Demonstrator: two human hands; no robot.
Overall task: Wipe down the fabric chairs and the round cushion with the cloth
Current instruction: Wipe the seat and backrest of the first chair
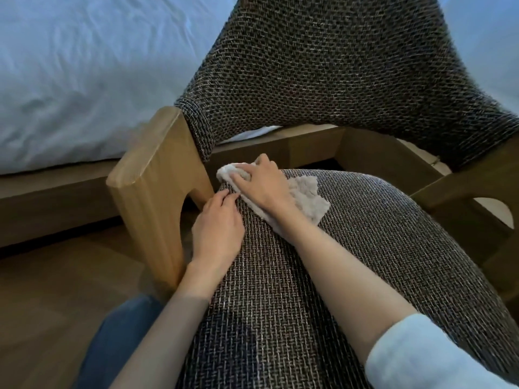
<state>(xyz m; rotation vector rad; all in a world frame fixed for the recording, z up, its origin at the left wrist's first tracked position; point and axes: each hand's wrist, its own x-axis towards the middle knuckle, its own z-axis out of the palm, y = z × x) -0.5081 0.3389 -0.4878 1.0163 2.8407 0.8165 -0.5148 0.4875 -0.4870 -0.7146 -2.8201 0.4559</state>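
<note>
Grasping the cloth (pixel 306 203) with the right hand (pixel 261 186): fingers bent over the bunched end, thumb on the far side, palm pressing down. Lying on the chair's seat cushion (pixel 351 276), at its rear left corner, with the loose tail trailing toward 4 o'clock from the grip (so long axis runs about 10 to 4, bunched end pointing to 10). Just beside, at 7 o'clock, resting the left hand (pixel 219 223) on the seat's left edge, fingers bent; cannot tell whether gripping or only steadying. At 9 o'clock, near the wooden armrest post (pixel 157 186); at 12, below the backrest (pixel 337 66). Probably wiping the seat. For the next stroke, most of the seat lying toward 5 o'clock, with the right hand nearer.
</note>
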